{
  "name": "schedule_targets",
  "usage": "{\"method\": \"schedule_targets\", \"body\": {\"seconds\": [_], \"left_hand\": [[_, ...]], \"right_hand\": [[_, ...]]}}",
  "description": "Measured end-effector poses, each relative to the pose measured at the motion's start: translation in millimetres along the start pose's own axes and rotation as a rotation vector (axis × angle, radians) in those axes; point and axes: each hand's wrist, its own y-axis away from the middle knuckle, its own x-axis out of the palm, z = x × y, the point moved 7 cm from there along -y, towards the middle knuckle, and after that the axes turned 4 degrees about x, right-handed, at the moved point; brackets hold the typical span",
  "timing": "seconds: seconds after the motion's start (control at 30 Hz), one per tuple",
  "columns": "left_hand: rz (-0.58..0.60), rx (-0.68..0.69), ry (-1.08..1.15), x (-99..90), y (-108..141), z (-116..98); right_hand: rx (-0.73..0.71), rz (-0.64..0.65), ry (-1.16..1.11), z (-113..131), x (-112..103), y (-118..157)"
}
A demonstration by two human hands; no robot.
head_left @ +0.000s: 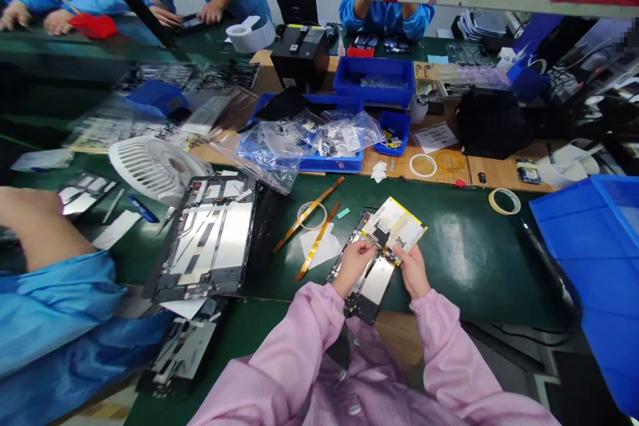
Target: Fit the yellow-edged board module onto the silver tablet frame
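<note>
Right hand (413,269) pinches the yellow-edged white pack (405,229) over the open device (375,283) on the bench (464,249), left hand (353,262) bunching its fingers at the edge, hold unclear: light, steady pressure pays here!

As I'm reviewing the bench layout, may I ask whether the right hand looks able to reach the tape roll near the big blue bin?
Probably yes: only green tabletop shows between the right hand and the tape roll, though its grip on the yellow-edged white part would need releasing.
</note>
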Motion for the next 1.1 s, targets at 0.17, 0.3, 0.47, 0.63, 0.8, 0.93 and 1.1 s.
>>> {"method": "schedule_targets", "body": {"seconds": [0.17, 0.3, 0.47, 0.63, 0.8, 0.93, 1.1], "left_hand": [[0.01, -0.003, -0.015, 0.4, 0, 0], [0.002, -0.009, -0.024, 0.3, 0, 2], [0.003, -0.015, -0.024, -0.3, -1, 5], [0.04, -0.034, -0.056, -4.2, -4, 3], [0.048, -0.079, -0.153, -12.7, -6, -1], [0.109, -0.135, -0.165, -13.1, -11, -2], [0.203, -0.261, -0.081, -6.6, -14, 2]], "right_hand": [[0.003, -0.001, -0.005, -1, 0, -1], [-0.002, -0.005, 0.0, -2, -1, -1], [-0.004, 0.001, 0.008, -1, 1, 0], [-0.02, -0.002, 0.011, -1, 1, 0], [-0.022, 0.006, 0.019, -3, 0, -1], [-0.022, 0.01, 0.024, -3, -1, -1], [-0.035, 0.003, 0.021, -2, -1, -1]]}}
